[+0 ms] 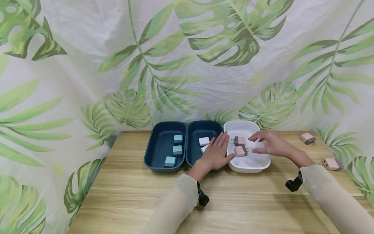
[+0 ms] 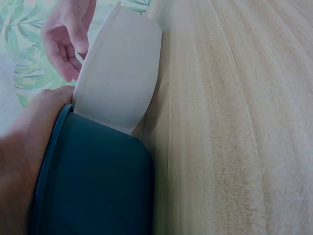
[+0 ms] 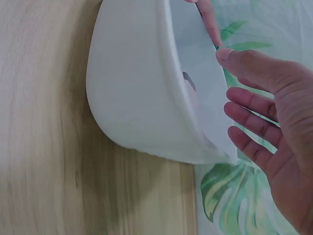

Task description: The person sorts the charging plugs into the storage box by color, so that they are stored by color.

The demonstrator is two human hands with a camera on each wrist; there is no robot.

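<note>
My left hand [image 1: 215, 154] lies with straight fingers over the right side of the middle dark blue tray [image 1: 204, 124], its thumb reaching across the rim of the white tray [image 1: 264, 167]. Over the right part of that white tray hovers my right hand [image 1: 270, 143], fingers loosely bent and apart, nothing between them. A pink and grey plug charger [image 1: 240, 140] lies in the white tray, with a second pink charger [image 1: 241, 151] just in front of it. A white charger [image 1: 204, 141] sits in the middle tray, and another white one is partly hidden by my left hand.
A second dark blue tray [image 1: 157, 167] on the left holds teal chargers [image 1: 177, 150]. Two more pink chargers lie on the wooden table [image 1: 122, 195] at the right, one farther back [image 1: 307, 138], one nearer [image 1: 330, 163]. A leaf-print cloth [image 1: 175, 65] hangs behind the trays.
</note>
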